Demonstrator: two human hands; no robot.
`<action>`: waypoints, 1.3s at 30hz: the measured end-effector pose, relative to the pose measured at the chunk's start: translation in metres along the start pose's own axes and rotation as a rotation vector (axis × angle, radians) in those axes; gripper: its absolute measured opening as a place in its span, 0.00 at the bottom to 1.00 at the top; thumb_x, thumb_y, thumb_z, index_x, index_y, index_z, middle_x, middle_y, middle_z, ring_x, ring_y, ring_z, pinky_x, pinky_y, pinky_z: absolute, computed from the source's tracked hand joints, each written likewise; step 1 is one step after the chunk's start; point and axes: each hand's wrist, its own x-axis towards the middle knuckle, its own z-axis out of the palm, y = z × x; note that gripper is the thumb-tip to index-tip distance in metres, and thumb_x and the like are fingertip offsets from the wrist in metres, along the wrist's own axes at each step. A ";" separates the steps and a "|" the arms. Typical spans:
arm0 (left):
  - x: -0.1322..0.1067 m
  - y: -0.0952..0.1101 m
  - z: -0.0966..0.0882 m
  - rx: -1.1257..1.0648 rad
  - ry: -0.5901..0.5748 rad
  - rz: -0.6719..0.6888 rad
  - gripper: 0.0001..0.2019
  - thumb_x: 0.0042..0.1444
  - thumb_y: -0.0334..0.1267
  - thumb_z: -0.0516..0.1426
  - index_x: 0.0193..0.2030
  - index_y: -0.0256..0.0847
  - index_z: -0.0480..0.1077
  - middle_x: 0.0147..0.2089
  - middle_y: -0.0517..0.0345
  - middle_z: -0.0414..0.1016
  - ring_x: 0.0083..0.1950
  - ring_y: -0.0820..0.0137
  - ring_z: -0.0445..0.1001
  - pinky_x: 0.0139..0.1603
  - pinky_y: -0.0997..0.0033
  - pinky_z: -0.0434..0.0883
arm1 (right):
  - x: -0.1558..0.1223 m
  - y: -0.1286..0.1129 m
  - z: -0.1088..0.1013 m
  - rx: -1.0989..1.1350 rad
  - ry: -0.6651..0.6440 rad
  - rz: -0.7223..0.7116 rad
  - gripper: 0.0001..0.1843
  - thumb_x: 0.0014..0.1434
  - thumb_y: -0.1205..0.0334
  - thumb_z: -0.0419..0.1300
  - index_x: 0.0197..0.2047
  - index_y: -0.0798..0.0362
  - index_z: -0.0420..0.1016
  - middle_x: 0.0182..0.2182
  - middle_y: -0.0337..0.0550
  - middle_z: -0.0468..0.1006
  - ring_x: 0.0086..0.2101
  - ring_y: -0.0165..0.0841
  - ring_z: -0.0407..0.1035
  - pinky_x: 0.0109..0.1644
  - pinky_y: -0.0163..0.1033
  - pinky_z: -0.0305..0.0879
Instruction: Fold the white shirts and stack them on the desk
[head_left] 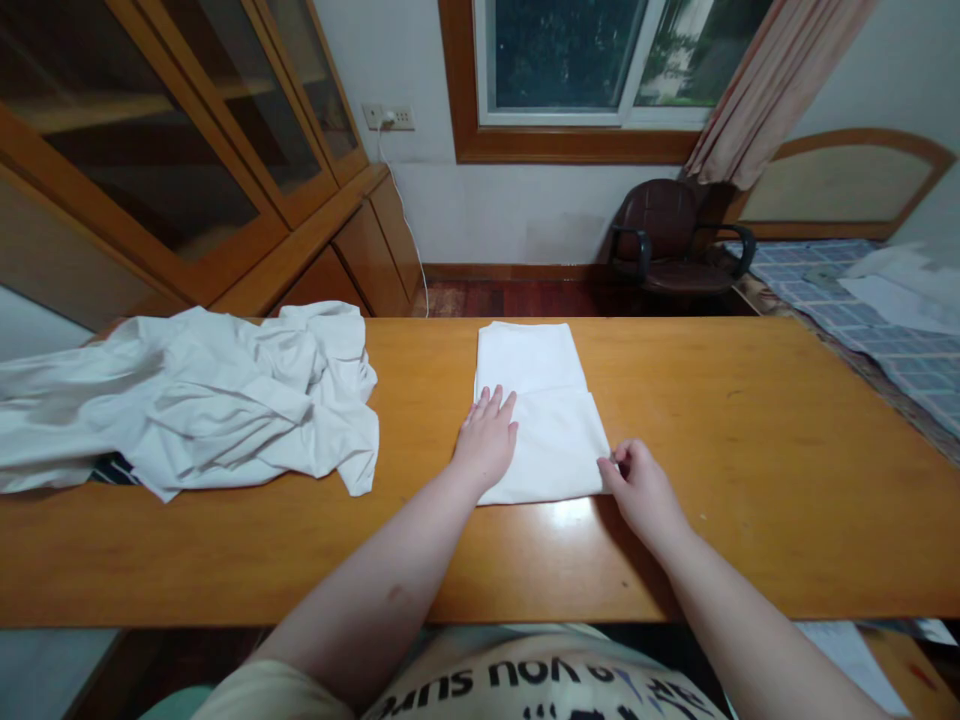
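A white cloth (551, 430), folded into a flat, narrow rectangle, lies on the wooden table (720, 430). A fold line crosses it, with the nearer part lying on top of the farther part. My left hand (487, 432) rests flat on its left edge, fingers stretched out and pointing away from me. At the near right corner, my right hand (636, 478) pinches the edge of the cloth between thumb and curled fingers. To the left, a rumpled pile of white fabric (255, 395) is heaped on the table, with a dark striped piece (115, 468) showing under it.
Glass-fronted wooden cabinets (225, 130) stand at the far left. Beyond the table are a brown armchair (667, 235) and a window (570, 60) with a pink curtain (780, 90). A bed (847, 290) with a blue checked cover lies to the right. A white cable (405, 210) hangs from a wall socket.
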 end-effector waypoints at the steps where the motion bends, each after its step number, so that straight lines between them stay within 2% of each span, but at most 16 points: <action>1: 0.000 -0.001 0.000 0.001 0.000 -0.011 0.26 0.65 0.40 0.42 0.69 0.41 0.50 0.72 0.50 0.46 0.72 0.58 0.42 0.67 0.54 0.53 | -0.001 -0.002 0.002 -0.036 0.010 0.007 0.09 0.58 0.54 0.52 0.31 0.48 0.57 0.24 0.37 0.68 0.25 0.34 0.64 0.30 0.38 0.57; 3: 0.001 -0.002 0.001 -0.002 0.000 -0.030 0.26 0.65 0.39 0.42 0.69 0.42 0.50 0.72 0.50 0.46 0.72 0.57 0.43 0.66 0.54 0.54 | -0.002 -0.004 0.004 -0.080 0.015 -0.008 0.07 0.59 0.56 0.51 0.32 0.48 0.58 0.26 0.40 0.70 0.27 0.36 0.66 0.32 0.39 0.59; 7: 0.002 -0.003 0.000 -0.008 -0.013 -0.036 0.26 0.65 0.39 0.42 0.69 0.42 0.49 0.72 0.50 0.46 0.72 0.57 0.43 0.66 0.54 0.54 | -0.003 -0.003 0.008 -0.120 0.050 -0.144 0.04 0.59 0.61 0.49 0.34 0.50 0.63 0.34 0.48 0.71 0.36 0.39 0.67 0.41 0.43 0.64; 13: 0.001 -0.002 -0.004 -0.014 -0.045 -0.049 0.26 0.65 0.40 0.41 0.69 0.43 0.48 0.72 0.50 0.44 0.72 0.58 0.41 0.66 0.54 0.54 | -0.007 -0.001 0.010 -0.301 0.035 -0.205 0.13 0.64 0.62 0.44 0.43 0.52 0.68 0.43 0.52 0.71 0.41 0.40 0.68 0.46 0.44 0.65; 17: 0.002 -0.001 -0.003 -0.014 -0.043 -0.048 0.26 0.65 0.39 0.41 0.69 0.42 0.49 0.72 0.49 0.45 0.72 0.58 0.42 0.66 0.54 0.54 | -0.008 -0.004 0.007 -0.427 -0.019 -0.172 0.15 0.65 0.62 0.43 0.48 0.53 0.68 0.44 0.52 0.73 0.41 0.41 0.70 0.44 0.44 0.64; 24: 0.003 -0.002 0.000 -0.021 -0.029 -0.049 0.26 0.65 0.39 0.42 0.69 0.42 0.49 0.72 0.50 0.45 0.72 0.58 0.42 0.66 0.54 0.53 | -0.001 -0.008 -0.001 -0.482 -0.155 -0.014 0.19 0.67 0.60 0.38 0.50 0.52 0.67 0.43 0.52 0.77 0.38 0.43 0.73 0.37 0.43 0.62; 26: 0.003 -0.002 0.000 -0.018 -0.028 -0.047 0.26 0.65 0.39 0.42 0.69 0.41 0.49 0.72 0.49 0.45 0.72 0.57 0.42 0.67 0.55 0.53 | 0.001 -0.007 -0.001 -0.472 -0.161 -0.014 0.19 0.67 0.59 0.39 0.49 0.52 0.67 0.42 0.51 0.77 0.37 0.42 0.73 0.36 0.43 0.62; 28: 0.003 -0.001 0.000 -0.016 -0.029 -0.049 0.25 0.65 0.39 0.41 0.69 0.42 0.50 0.72 0.49 0.45 0.72 0.58 0.42 0.66 0.55 0.53 | 0.002 -0.006 -0.003 -0.468 -0.107 -0.040 0.17 0.66 0.59 0.41 0.46 0.53 0.69 0.40 0.52 0.77 0.37 0.42 0.72 0.37 0.43 0.63; 31: 0.003 -0.001 0.000 -0.018 -0.029 -0.052 0.25 0.65 0.39 0.41 0.69 0.42 0.49 0.72 0.50 0.45 0.72 0.58 0.42 0.66 0.54 0.54 | 0.001 -0.009 -0.008 -0.448 0.077 -0.198 0.16 0.64 0.59 0.46 0.46 0.56 0.71 0.44 0.56 0.75 0.44 0.44 0.70 0.47 0.46 0.64; 33: 0.003 -0.001 0.000 -0.019 -0.027 -0.049 0.26 0.65 0.39 0.41 0.69 0.42 0.49 0.72 0.50 0.45 0.72 0.58 0.42 0.66 0.54 0.54 | 0.001 -0.015 -0.010 -0.413 0.125 -0.355 0.17 0.65 0.57 0.47 0.50 0.55 0.70 0.50 0.56 0.73 0.51 0.44 0.66 0.54 0.48 0.61; 35: 0.003 -0.002 0.001 -0.016 -0.026 -0.048 0.26 0.65 0.39 0.41 0.69 0.42 0.49 0.72 0.49 0.44 0.72 0.57 0.42 0.66 0.54 0.54 | 0.001 -0.025 -0.007 -0.396 0.052 -0.500 0.20 0.65 0.57 0.47 0.56 0.55 0.67 0.56 0.54 0.69 0.57 0.43 0.61 0.58 0.50 0.58; 39: 0.004 -0.002 0.002 -0.008 -0.007 -0.042 0.25 0.65 0.39 0.41 0.69 0.43 0.49 0.72 0.49 0.45 0.72 0.58 0.42 0.66 0.54 0.53 | 0.005 -0.046 0.013 -0.470 -0.234 -0.767 0.25 0.65 0.56 0.47 0.63 0.56 0.61 0.64 0.51 0.59 0.64 0.42 0.48 0.65 0.52 0.47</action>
